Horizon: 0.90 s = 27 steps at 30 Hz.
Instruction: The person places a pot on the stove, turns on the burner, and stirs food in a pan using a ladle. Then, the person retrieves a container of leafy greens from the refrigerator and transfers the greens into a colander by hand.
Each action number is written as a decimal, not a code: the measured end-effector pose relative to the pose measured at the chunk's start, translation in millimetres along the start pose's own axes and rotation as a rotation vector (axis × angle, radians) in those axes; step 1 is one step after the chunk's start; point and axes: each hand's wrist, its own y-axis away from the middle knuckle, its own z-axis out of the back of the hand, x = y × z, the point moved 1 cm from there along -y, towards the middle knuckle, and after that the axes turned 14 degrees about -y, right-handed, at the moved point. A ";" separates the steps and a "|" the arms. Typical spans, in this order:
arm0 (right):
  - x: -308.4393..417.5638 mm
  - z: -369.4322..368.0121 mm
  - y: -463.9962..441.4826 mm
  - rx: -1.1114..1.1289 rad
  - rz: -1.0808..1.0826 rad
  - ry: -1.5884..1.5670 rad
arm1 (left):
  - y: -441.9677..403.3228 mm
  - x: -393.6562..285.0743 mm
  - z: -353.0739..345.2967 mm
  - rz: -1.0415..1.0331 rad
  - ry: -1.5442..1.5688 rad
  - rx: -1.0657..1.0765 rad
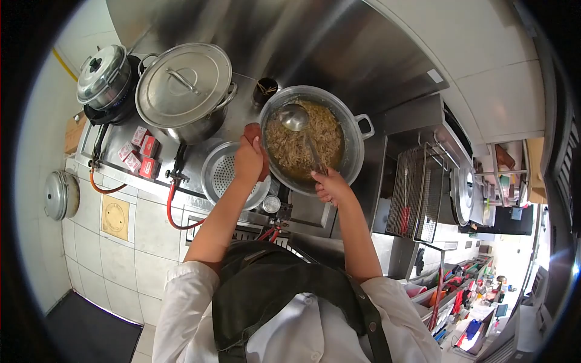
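A large metal pot (pixel 353 162) holds a brownish, shredded-looking food (pixel 315 130) in some liquid. My right hand (pixel 331 185) is closed around the handle of a ladle (pixel 295 117). The ladle's round bowl is over the food, toward the far left of the pot. At the pot's left side, my left hand (pixel 249 160) grips a folded reddish-brown cloth (pixel 253 130) against the pot. The pot handle on that side is hidden; the right one shows bare. Under my left forearm sits a perforated metal strainer (pixel 223 172).
A lidded stockpot (pixel 181 85) and a smaller lidded pot (pixel 104 75) stand to the left, near red-and-white boxes (pixel 149 146). A dark cup of sticks (pixel 264 91) and a small tin (pixel 271 204) flank the pot. Wire fryer baskets (pixel 414 193) hang right. Red gas hoses (pixel 172 206) run in front.
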 end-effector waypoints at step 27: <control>58.2 58.0 -39.8 -0.617 0.501 0.722 | -3.0 6.2 -9.4 0.018 -0.014 0.008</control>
